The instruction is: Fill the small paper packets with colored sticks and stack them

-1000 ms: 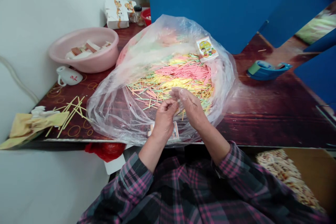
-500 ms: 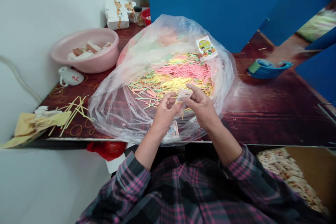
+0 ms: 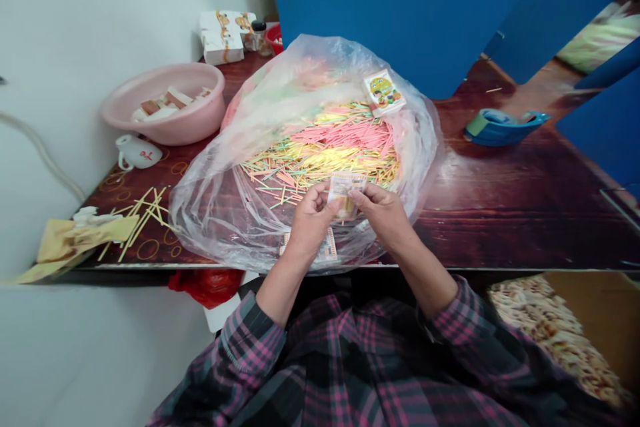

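Between my hands is a small printed packet [image 3: 346, 185], partly see-through, with something yellowish inside its lower part. My left hand [image 3: 314, 217] pinches its left edge, and my right hand [image 3: 383, 210] grips the right edge with thumb and fingers. Just beyond lies a heap of thin pink, yellow and green sticks [image 3: 335, 147] in a large clear plastic bag [image 3: 210, 213]. Another printed packet [image 3: 327, 248] lies near the table edge, partly behind my left wrist. A packet with a cartoon picture [image 3: 384, 92] rests on the far right of the bag.
At the left stand a pink basin [image 3: 165, 127] with blocks inside and a white mug [image 3: 137, 152] on its side. Loose yellow sticks [image 3: 145, 220] and a yellow cloth [image 3: 75, 240] lie nearer. A blue tape dispenser [image 3: 505, 128] sits right, white boxes [image 3: 223, 39] at the back.
The packet in my hands has been turned so its printed face lies flatter and more of it shows. My right fingers have closed in on its edge. The view has shifted slightly.
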Action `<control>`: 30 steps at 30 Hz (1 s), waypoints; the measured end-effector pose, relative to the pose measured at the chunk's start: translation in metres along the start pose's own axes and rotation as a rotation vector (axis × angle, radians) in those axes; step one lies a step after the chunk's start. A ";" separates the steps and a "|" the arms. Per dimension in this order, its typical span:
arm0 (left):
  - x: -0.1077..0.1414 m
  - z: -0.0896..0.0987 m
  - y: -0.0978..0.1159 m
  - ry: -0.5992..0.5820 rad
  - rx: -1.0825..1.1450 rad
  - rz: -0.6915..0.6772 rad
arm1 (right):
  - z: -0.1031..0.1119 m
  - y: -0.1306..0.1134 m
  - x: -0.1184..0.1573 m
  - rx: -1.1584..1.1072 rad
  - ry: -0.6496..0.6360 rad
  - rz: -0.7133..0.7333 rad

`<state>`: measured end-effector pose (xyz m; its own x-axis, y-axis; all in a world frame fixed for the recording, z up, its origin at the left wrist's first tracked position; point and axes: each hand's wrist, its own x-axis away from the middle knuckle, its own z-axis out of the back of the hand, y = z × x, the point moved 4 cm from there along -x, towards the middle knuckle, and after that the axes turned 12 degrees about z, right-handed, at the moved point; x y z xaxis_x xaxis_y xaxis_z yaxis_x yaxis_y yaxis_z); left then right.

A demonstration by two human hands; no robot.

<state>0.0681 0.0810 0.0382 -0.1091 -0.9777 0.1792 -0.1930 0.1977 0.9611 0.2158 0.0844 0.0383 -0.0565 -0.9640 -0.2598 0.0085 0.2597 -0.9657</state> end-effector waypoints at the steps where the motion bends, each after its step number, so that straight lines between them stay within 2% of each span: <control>1: 0.004 0.004 0.004 0.016 -0.057 -0.029 | 0.009 -0.003 0.001 0.022 0.018 0.012; 3: 0.015 0.015 0.016 0.071 -0.245 -0.121 | 0.039 -0.010 0.005 0.090 0.083 0.036; 4: 0.022 0.022 0.022 0.100 -0.368 -0.181 | 0.059 -0.013 0.007 0.137 0.125 0.042; 6: 0.036 0.033 0.027 0.079 -0.656 -0.292 | 0.106 -0.015 0.014 0.315 0.224 0.046; 8: 0.046 0.042 0.022 0.044 -0.894 -0.366 | 0.151 -0.013 0.022 0.551 0.267 0.014; 10: 0.050 0.048 0.009 0.036 -1.094 -0.374 | 0.189 -0.007 0.030 0.776 0.309 -0.023; 12: 0.048 0.050 -0.006 0.046 -1.241 -0.342 | 0.213 -0.001 0.036 1.001 0.302 -0.046; 14: 0.044 0.049 -0.016 0.049 -1.327 -0.304 | 0.219 -0.002 0.038 1.198 0.314 0.005; 16: 0.040 0.047 -0.020 0.036 -1.377 -0.276 | 0.207 -0.012 0.039 1.292 0.377 0.135; 18: 0.039 0.044 -0.019 0.019 -1.412 -0.261 | 0.180 -0.025 0.039 1.227 0.411 0.279; 20: 0.039 0.042 -0.017 0.012 -1.432 -0.254 | 0.140 -0.031 0.037 1.008 0.291 0.346; 22: 0.040 0.041 -0.015 0.019 -1.441 -0.250 | 0.092 -0.028 0.035 0.758 0.044 0.260; 24: 0.040 0.041 -0.016 0.034 -1.455 -0.245 | 0.045 -0.021 0.037 0.641 -0.235 0.194; 27: 0.041 0.041 -0.019 0.041 -1.450 -0.253 | -0.002 -0.013 0.042 0.728 -0.460 0.188; 30: 0.042 0.044 -0.019 0.041 -1.390 -0.281 | -0.020 -0.008 0.046 0.841 -0.581 0.177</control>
<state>0.0244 0.0396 0.0183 -0.1958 -0.9784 -0.0664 0.9009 -0.2062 0.3820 0.1931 0.0396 0.0343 0.5012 -0.8530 -0.1458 0.6769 0.4914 -0.5481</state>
